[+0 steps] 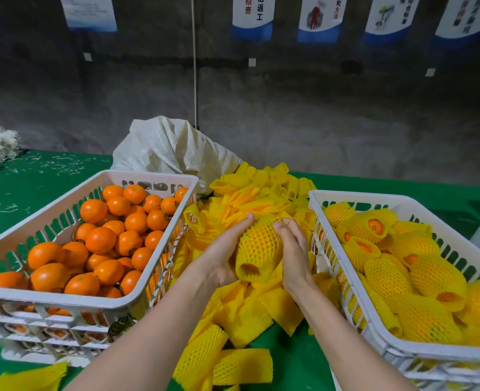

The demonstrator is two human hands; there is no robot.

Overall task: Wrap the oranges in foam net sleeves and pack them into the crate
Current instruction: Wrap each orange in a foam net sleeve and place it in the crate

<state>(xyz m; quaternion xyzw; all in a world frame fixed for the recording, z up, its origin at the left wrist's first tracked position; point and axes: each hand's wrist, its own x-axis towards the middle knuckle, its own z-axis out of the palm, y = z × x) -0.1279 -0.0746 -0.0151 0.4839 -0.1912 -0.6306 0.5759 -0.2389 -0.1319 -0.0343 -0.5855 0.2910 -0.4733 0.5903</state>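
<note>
Left hand (224, 256) and right hand (293, 253) both grip one round orange in a yellow foam net sleeve (257, 246); bare glossy oranges (100, 238) fill the left white slatted crate (63, 301); sleeved ones sit in the right crate (354, 311).

A green table (35, 179) carries two white crates (137, 301) (374, 334), loose yellow foam sleeves (241, 365), a white sack (165, 148)

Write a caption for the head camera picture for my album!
Left hand and right hand hold a sleeved orange between a crate of bare oranges and a crate of wrapped ones.
</note>
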